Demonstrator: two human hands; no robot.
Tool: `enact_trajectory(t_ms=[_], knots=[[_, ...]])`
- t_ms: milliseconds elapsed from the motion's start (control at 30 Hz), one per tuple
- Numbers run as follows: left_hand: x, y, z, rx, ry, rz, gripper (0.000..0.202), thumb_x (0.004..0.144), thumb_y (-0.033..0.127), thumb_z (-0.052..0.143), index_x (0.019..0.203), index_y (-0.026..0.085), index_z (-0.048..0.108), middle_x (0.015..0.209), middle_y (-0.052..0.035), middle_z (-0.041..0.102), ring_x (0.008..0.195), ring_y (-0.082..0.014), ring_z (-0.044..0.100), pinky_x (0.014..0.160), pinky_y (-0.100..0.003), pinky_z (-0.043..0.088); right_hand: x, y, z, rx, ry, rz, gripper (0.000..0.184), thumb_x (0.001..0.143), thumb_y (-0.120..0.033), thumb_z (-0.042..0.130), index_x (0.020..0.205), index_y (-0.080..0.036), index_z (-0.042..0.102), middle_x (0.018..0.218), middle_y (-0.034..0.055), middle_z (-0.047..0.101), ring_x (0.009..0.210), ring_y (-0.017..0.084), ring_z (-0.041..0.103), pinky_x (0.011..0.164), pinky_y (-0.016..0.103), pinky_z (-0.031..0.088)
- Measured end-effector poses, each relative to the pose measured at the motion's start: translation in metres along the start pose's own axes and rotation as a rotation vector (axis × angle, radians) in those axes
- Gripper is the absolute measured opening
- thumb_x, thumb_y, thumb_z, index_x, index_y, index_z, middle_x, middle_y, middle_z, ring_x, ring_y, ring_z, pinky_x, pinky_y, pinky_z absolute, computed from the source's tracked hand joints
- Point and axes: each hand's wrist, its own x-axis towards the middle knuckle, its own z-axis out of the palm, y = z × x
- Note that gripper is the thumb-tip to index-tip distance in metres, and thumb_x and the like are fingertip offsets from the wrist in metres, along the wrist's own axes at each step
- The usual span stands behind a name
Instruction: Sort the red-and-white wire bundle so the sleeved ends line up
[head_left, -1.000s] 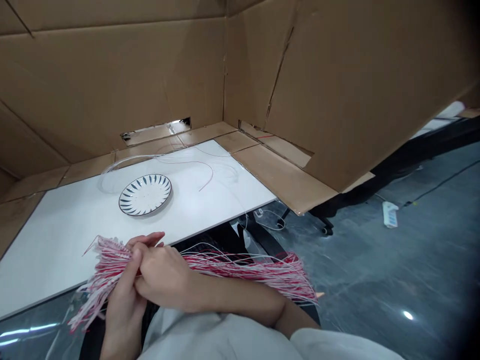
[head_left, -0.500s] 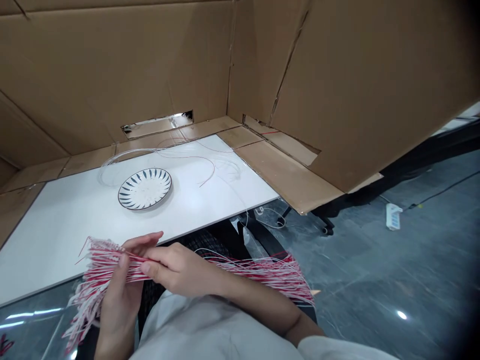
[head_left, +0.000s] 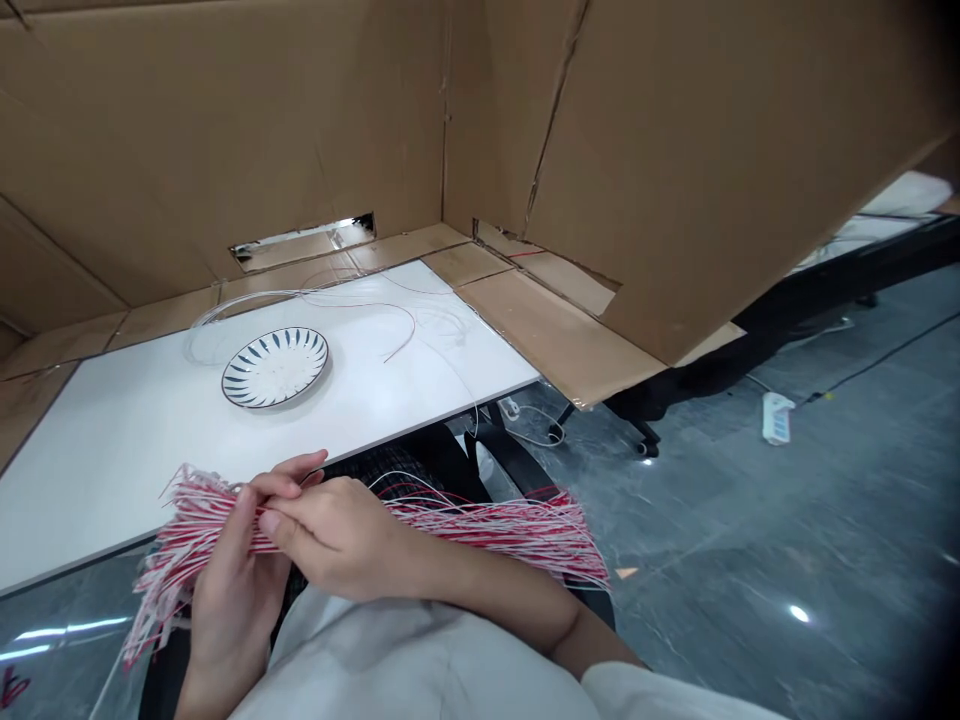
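Across my lap lies a thick bundle of thin red and white wires (head_left: 495, 530), its ends fanned out on both sides. Near the bundle's left end, my left hand (head_left: 244, 560) is wrapped round it with the thumb on top. My right hand (head_left: 337, 535) grips the same bundle just to the right, its thumb and forefinger pinched close to the left fingers. The fingers partly hide the wires between the two hands. Above the hands, a white plate (head_left: 276, 368) with dark blue strokes round its rim rests on the table; tiny pale bits seem to lie in it.
The white table (head_left: 135, 450) has cardboard walls (head_left: 225, 130) behind it and on the right. Loose thin wires (head_left: 401, 310) curl over its back part. A chair armrest (head_left: 517, 460) stands beyond the bundle. On the grey floor lies a white power strip (head_left: 777, 418).
My right hand has moved slightly left along the bundle, and its fingers now meet those of my left hand. The view has shifted a little, so the table and plate appear further left.
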Motion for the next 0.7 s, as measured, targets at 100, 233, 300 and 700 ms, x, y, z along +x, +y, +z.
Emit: enact_trajectory(t_ms=[100,233,300,700], knots=[[-0.003,0.003,-0.001,-0.051,0.0,-0.05,0.031,0.086,0.046,0.051,0.069,0.023,0.06,0.105,-0.0008,0.067,0.115,-0.0199,0.055,0.091,-0.028,0.051,-0.004,0.0,0.0,0.035,-0.007,0.038,0.036,0.099,-0.037,0.029,0.105,-0.016,0.059,0.087,0.0056,0.064,0.078,0.018,0.062,0.068,0.025,0.044],[-0.004,0.003,-0.001,-0.165,-0.007,-0.106,0.035,0.085,0.044,0.054,0.06,0.021,0.053,0.091,0.0001,0.064,0.108,-0.0193,0.059,0.095,-0.03,0.05,-0.007,0.002,0.006,0.083,0.0,0.024,0.033,0.099,-0.032,0.032,0.103,-0.016,0.06,0.088,0.0047,0.064,0.078,0.017,0.061,0.067,0.024,0.044],[-0.003,0.002,-0.002,-0.24,-0.036,-0.124,0.035,0.085,0.041,0.055,0.057,0.02,0.051,0.085,0.0004,0.063,0.104,-0.0195,0.06,0.099,-0.034,0.047,-0.007,0.003,0.009,0.095,0.005,0.006,0.031,0.098,-0.03,0.033,0.101,-0.015,0.06,0.09,0.0054,0.064,0.08,0.017,0.061,0.07,0.024,0.045],[0.001,-0.02,-0.007,-0.151,-0.163,-0.078,0.028,0.089,0.039,0.05,0.104,0.022,0.067,0.125,-0.0046,0.061,0.128,-0.0213,0.044,0.111,-0.033,0.03,-0.011,0.016,0.017,0.127,0.068,0.017,0.03,0.098,-0.026,0.032,0.078,-0.015,0.051,0.068,0.0014,0.052,0.058,0.012,0.045,0.055,0.023,0.031]])
